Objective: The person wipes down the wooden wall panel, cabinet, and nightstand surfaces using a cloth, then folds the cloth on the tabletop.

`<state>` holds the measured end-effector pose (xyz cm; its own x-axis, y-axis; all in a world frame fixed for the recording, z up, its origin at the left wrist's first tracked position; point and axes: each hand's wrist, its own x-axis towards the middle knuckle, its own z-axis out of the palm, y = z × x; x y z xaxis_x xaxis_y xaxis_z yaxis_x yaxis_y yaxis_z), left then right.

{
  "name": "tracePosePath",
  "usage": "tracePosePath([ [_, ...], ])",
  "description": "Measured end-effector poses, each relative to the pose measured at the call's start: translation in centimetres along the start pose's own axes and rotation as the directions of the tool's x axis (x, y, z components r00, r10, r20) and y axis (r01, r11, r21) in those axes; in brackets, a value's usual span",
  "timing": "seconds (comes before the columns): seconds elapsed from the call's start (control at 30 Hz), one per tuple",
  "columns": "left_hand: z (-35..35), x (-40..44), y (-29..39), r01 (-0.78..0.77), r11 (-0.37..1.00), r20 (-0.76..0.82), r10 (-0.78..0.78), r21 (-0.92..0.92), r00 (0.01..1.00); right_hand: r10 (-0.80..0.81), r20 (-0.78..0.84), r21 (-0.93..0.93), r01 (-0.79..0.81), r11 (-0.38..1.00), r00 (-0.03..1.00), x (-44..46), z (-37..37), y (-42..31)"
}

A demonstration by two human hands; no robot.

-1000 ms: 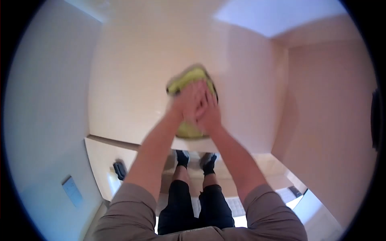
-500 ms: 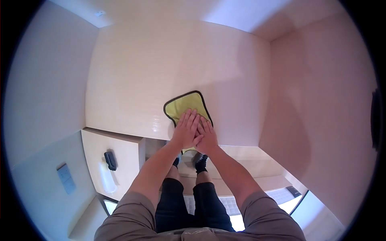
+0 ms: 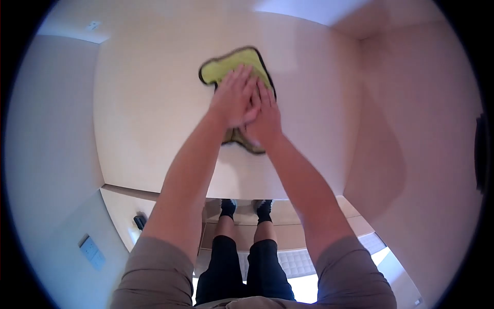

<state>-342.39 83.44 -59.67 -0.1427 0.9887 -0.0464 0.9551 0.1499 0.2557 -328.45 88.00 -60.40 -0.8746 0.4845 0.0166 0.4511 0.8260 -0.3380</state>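
A yellow-green cleaning cloth (image 3: 226, 66) with a dark border lies on a pale wood-toned surface (image 3: 154, 103), its near end rumpled. My left hand (image 3: 234, 102) presses flat on the cloth, fingers stretched forward. Beside it, my right hand (image 3: 265, 117) also lies flat, fingers extended, partly overlapping the left. The middle of the cloth is hidden under both hands.
Pale walls rise at the left (image 3: 51, 113) and right (image 3: 422, 129) of the surface. Below its near edge stands a cabinet door with a dark handle (image 3: 139, 221). A wall socket (image 3: 92, 252) is at lower left. My feet (image 3: 263, 208) show below.
Both hands have moved forward, away from my body, carrying the cloth from the near edge toward the middle of the surface. The cloth's near end has bunched up.
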Motion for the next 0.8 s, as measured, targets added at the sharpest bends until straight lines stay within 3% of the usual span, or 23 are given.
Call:
tracePosePath([
  [0.03, 0.0, 1.1, -0.7, 0.033, 0.997, -0.010, -0.033, 0.068, 0.999, -0.001, 0.010, -0.029, 0.001, 1.000, 1.000, 2.3, -0.8, 0.4],
  [0.2, 0.7, 2.6, -1.7, 0.086, 0.995, -0.106, -0.081, 0.041, 0.991, 0.013, -0.051, -0.030, -0.014, 0.999, 0.999, 4.3, 1.1, 1.5],
  [0.27, 1.2, 0.4, 0.0, 0.219, 0.976, -0.093, -0.218, 0.008, 0.972, 0.150, -0.022, 0.073, -0.148, 0.986, 0.989, 2.1, 2.3, 0.6],
  [0.3, 1.0, -1.8, 1.4, 0.197, 0.979, -0.038, -0.196, 0.044, 0.980, 0.060, -0.079, 0.047, -0.056, 0.997, 0.995, -0.4, 1.9, -0.2],
  [0.37, 2.2, -7.2, 4.8, 0.146, 0.989, -0.040, -0.147, -0.028, 0.988, 0.034, -0.047, 0.060, -0.031, 0.998, 0.998, -6.3, 1.7, -1.8],
  [0.4, 2.0, -9.9, 6.5, 0.135, 0.986, -0.032, -0.139, -0.100, 0.990, 0.061, 0.049, 0.146, -0.068, 0.987, 0.997, -9.0, 0.9, -2.9],
  [0.43, 2.7, -12.3, 8.2, 0.137, 0.987, -0.001, -0.138, -0.083, 0.990, -0.010, 0.192, 0.038, 0.002, 0.999, 0.981, -11.7, 0.0, -3.3],
  [0.5, 4.4, -16.5, 10.7, 0.144, 0.986, -0.007, -0.144, -0.079, 0.989, -0.062, 0.305, 0.119, 0.026, 0.993, 0.950, -15.7, 0.1, -3.5],
  [0.53, 4.0, -16.9, 11.2, 0.144, 0.986, -0.013, -0.145, -0.079, 0.989, -0.064, 0.302, 0.115, 0.030, 0.993, 0.951, -16.1, 0.0, -2.9],
  [0.6, 3.5, -17.3, 11.7, 0.170, 0.981, 0.112, -0.159, -0.093, 0.981, -0.216, 0.353, 0.118, 0.186, 0.975, 0.910, -16.4, -0.1, -2.2],
  [0.73, 3.2, -13.3, 8.0, 0.075, 0.989, 0.081, -0.065, -0.127, 0.995, -0.244, 0.454, 0.124, 0.210, 0.970, 0.857, -11.7, -0.8, -0.8],
  [0.8, 1.2, -9.1, 5.2, 0.050, 0.997, 0.173, -0.040, -0.055, 0.984, -0.193, 0.294, 0.039, 0.190, 0.981, 0.936, -8.1, -0.5, -0.6],
])
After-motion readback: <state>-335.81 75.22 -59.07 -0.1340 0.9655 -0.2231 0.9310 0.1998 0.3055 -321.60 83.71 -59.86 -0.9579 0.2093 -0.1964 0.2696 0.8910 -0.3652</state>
